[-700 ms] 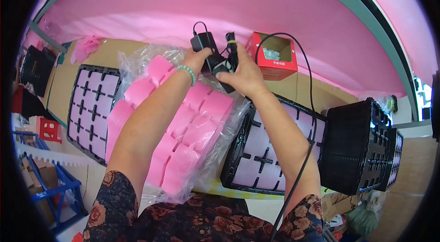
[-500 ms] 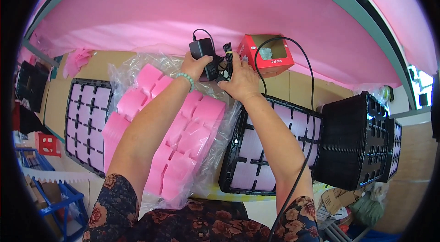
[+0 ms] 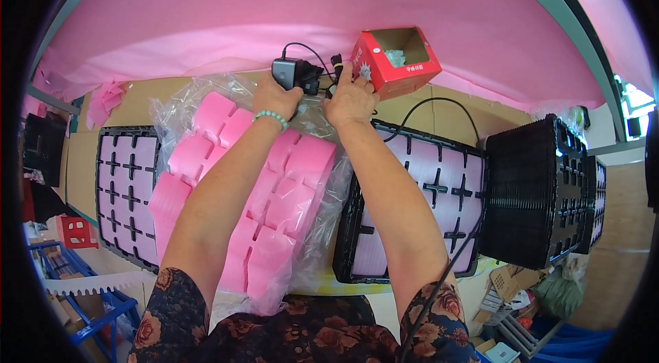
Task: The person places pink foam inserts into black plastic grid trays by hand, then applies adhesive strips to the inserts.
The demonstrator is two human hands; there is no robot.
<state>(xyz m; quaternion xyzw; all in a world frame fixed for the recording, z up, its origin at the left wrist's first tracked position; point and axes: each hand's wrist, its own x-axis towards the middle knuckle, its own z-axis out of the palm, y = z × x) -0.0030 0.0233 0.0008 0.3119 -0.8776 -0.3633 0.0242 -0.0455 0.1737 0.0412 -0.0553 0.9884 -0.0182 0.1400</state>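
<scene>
My left hand (image 3: 276,97) is closed around a small black box-shaped device (image 3: 295,74), with a thin black cable looping from its top. Close beside it, my right hand (image 3: 352,102) has its fingers around a folded black cable bundle (image 3: 336,63) with a yellow tie. The lower part of the bundle is hidden behind the hand. Just right of those fingers stands a red cardboard box (image 3: 405,76), open at a window, with clear plastic inside. Under my left forearm lie pink foam pieces (image 3: 302,164) in clear plastic wrap.
A black tray with lilac foam (image 3: 412,225) lies beneath my right forearm. Stacked black trays (image 3: 518,191) stand to its right. Another lilac-filled tray (image 3: 129,188) sits at the left. A long black cable (image 3: 449,100) loops over the right tray. Pink sheeting (image 3: 274,6) hangs behind.
In the picture, both hands have shifted a little to the left, and the device has turned, showing another side. The red box appears slightly higher. The long cable's loop hangs lower.
</scene>
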